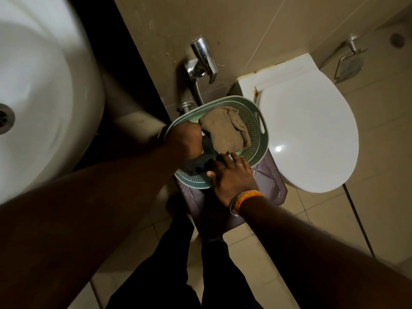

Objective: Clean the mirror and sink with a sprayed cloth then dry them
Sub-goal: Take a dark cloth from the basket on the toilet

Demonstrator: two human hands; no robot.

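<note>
- Cloths — a dark cloth (204, 160) and a tan cloth (225, 130) — lie in a pale green perforated basket (256, 121) directly under both hands, with the dark one between the two hands and the tan one just beyond the fingertips.
- Left hand (186, 140) is curled into the basket at the dark cloth's upper edge; it appears to be gripping that cloth, though the fingers themselves are hidden.
- Right hand (231, 172) rests with fingers spread over the basket's near rim, fingertips touching the dark cloth — it pinches nothing that I can see.
- Handling, as a judgement: both cloths look soft, limp and light, so a bunched handful anywhere will lift them; nothing fragile, little risk of slipping.
- Looks: the tan cloth is loosely folded and rumpled; the dark one is crumpled, its folds hard to read in the dim light.
- Sink (44, 85) sits well to the left of the left forearm; the basket stands on a brown stool (272, 184) beside the toilet (312, 134).
</note>
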